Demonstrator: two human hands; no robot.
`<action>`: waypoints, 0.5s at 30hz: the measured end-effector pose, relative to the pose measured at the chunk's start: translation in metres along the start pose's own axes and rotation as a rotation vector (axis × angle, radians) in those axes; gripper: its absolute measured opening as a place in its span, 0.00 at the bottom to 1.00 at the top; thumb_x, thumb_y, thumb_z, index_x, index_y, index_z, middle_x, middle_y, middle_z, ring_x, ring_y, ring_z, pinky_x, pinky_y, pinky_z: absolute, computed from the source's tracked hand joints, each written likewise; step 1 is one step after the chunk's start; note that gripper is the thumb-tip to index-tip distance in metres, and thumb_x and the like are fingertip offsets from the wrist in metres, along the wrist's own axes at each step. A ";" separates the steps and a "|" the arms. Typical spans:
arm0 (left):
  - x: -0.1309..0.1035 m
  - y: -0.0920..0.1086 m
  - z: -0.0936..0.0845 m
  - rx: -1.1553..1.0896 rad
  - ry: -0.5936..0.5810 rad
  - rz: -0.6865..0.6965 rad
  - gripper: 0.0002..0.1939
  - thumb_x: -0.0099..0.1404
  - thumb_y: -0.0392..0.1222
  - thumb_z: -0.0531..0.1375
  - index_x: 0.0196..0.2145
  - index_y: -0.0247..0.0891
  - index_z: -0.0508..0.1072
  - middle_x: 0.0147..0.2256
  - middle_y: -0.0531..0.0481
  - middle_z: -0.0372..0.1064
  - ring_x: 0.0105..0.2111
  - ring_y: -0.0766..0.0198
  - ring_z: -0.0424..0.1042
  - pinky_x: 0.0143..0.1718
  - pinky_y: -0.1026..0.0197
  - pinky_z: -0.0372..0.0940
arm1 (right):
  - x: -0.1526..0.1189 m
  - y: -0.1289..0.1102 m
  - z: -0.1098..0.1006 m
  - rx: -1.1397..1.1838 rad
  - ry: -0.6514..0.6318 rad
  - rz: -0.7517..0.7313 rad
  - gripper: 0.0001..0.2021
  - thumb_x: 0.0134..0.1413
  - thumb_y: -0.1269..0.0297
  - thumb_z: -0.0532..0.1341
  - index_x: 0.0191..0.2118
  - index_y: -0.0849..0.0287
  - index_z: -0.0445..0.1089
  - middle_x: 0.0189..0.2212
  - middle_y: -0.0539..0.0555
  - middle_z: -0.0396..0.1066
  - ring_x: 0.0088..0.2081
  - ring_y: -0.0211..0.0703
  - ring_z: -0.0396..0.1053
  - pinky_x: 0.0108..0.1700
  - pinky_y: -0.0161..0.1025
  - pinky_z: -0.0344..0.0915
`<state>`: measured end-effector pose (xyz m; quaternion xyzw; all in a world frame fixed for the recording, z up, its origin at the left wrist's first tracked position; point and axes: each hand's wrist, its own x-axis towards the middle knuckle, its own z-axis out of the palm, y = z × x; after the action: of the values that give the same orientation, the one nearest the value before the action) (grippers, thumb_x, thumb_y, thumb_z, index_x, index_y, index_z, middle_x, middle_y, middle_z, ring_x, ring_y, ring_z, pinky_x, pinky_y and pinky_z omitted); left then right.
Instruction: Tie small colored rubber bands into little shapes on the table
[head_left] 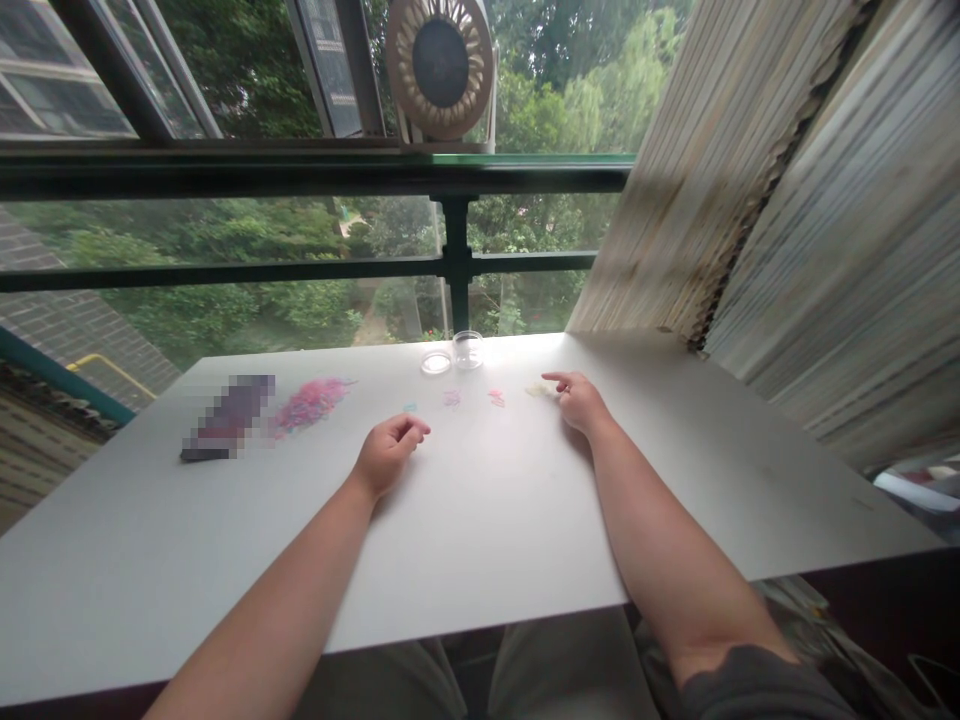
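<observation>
My left hand (388, 455) rests at the table's middle left, fingers curled in; whether anything is inside cannot be seen. Just beyond it lies a small blue-green group of bands (410, 407). My right hand (579, 400) is farther right, its index finger stretched out to the left and the others bent. That hand is beside a small heap of pale yellow bands (537, 390). Between the hands are a small purple group (451, 398) and a pink group (496, 397). All these pieces look like tiny rubber bands, too small to make out exactly.
A large mixed pile of pink, purple and blue bands (311, 405) lies left, beside a blurred-out dark flat object (229, 418). At the white table's (465, 540) far edge stand a clear round tub (468, 352) and its lid (436, 363). Behind are a railing, fan (441, 65) and curtain (675, 180).
</observation>
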<state>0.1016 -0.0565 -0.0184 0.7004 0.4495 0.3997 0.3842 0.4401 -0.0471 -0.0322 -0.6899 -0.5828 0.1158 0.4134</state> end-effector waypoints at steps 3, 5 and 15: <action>0.000 0.001 0.000 0.007 -0.001 0.002 0.12 0.59 0.46 0.55 0.29 0.34 0.72 0.24 0.53 0.63 0.25 0.67 0.62 0.29 0.64 0.57 | 0.002 0.001 0.001 -0.062 -0.022 -0.085 0.26 0.39 0.83 0.50 0.43 0.56 0.74 0.32 0.54 0.67 0.34 0.40 0.65 0.43 0.36 0.62; 0.000 0.001 -0.001 0.012 0.001 0.005 0.12 0.59 0.46 0.55 0.29 0.34 0.72 0.24 0.52 0.63 0.25 0.67 0.62 0.28 0.64 0.57 | 0.003 0.002 0.002 -0.081 -0.021 -0.139 0.26 0.40 0.83 0.50 0.44 0.57 0.72 0.34 0.55 0.69 0.37 0.41 0.66 0.44 0.37 0.62; 0.001 -0.002 -0.001 0.010 -0.007 0.012 0.13 0.59 0.47 0.54 0.29 0.34 0.71 0.24 0.52 0.63 0.26 0.67 0.62 0.29 0.64 0.58 | 0.003 0.002 0.007 0.133 0.016 -0.117 0.25 0.44 0.81 0.49 0.50 0.60 0.63 0.41 0.57 0.73 0.42 0.42 0.69 0.47 0.42 0.63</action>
<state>0.1004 -0.0549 -0.0201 0.7063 0.4459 0.3974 0.3800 0.4380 -0.0414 -0.0375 -0.6266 -0.6097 0.1244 0.4692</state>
